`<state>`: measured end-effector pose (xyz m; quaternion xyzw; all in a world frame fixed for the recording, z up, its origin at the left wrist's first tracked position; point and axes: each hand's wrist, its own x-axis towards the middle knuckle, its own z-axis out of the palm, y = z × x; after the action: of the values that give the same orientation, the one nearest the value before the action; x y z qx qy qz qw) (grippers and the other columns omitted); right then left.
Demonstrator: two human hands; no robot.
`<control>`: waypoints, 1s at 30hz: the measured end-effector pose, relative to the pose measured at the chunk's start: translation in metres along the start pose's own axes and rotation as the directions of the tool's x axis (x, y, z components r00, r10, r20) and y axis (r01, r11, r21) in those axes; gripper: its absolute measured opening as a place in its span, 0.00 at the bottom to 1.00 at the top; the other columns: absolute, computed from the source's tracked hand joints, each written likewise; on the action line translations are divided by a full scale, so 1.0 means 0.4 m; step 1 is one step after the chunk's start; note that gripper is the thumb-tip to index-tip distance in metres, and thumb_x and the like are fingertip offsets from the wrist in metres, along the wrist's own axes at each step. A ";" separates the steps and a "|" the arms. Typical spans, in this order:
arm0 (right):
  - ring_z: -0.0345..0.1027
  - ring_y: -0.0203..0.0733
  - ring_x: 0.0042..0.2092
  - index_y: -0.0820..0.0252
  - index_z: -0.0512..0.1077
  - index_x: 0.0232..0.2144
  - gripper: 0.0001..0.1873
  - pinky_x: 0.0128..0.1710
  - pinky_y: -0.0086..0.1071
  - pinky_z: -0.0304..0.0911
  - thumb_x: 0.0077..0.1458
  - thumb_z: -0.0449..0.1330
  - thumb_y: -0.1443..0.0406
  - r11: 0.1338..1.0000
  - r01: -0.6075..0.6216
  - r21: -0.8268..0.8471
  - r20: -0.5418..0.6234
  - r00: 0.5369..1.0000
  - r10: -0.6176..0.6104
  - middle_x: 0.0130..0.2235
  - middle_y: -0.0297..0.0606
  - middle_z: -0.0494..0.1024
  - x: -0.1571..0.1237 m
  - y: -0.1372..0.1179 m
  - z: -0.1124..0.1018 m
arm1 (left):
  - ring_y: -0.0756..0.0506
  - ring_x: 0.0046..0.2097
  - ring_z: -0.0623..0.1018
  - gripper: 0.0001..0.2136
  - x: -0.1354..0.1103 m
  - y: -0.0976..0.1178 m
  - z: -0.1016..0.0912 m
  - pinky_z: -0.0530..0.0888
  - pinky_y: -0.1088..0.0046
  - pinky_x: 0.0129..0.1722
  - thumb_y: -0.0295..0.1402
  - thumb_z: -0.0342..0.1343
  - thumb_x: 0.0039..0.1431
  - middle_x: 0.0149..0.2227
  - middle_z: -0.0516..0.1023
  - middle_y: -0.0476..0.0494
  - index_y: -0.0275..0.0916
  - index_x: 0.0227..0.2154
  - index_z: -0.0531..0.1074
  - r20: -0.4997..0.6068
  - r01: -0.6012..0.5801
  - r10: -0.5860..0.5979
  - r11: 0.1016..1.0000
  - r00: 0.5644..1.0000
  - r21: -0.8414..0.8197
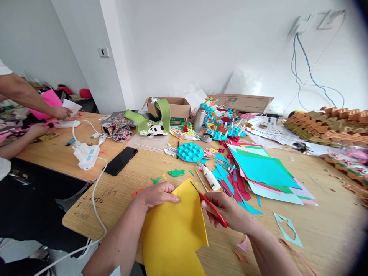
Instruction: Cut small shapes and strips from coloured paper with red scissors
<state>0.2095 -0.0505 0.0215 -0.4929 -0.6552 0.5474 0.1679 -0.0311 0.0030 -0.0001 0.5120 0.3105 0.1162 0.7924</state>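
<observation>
A large yellow paper sheet [172, 234] hangs over the near edge of the wooden table [316, 237]. My left hand [156, 194] pinches its upper left edge, fingers closed on the paper. My right hand [230, 212] grips red-handled scissors [211, 206], and their blades reach up into the sheet's top right edge near its corner. A white glue bottle [211, 178] lies just beyond the sheet.
A stack of teal, green and pink paper sheets [264, 172] lies to the right, with scraps around it. A black phone [120, 161], a white power strip [86, 155], a green panda bag [151, 122] and cardboard boxes sit further back. Another person's hands [60, 112] work at the left table.
</observation>
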 end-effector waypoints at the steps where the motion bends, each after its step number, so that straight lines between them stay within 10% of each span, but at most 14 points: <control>1: 0.61 0.30 0.18 0.60 0.63 0.25 0.20 0.18 0.23 0.53 0.54 0.53 0.49 1.000 -0.005 0.003 0.002 1.000 0.005 0.18 0.29 0.68 0.000 -0.001 0.000 | 0.48 0.29 0.76 0.13 0.000 0.000 0.000 0.68 0.75 0.30 0.38 0.61 0.45 0.33 0.80 0.43 0.35 0.33 0.77 0.001 0.003 -0.003 1.000 1.000 0.000; 30: 0.63 0.31 0.20 0.60 0.60 0.24 0.21 0.18 0.23 0.55 0.54 0.53 0.48 1.000 -0.025 -0.002 0.011 1.000 0.025 0.20 0.30 0.68 0.003 -0.012 0.005 | 0.50 0.25 0.75 0.11 0.003 0.000 0.002 0.67 0.76 0.27 0.38 0.62 0.45 0.30 0.79 0.47 0.36 0.30 0.77 0.030 0.017 -0.018 0.999 0.999 0.031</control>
<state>0.2053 -0.0502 0.0249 -0.4983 -0.6504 0.5515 0.1567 -0.0297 0.0029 -0.0002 0.5230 0.3047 0.0969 0.7901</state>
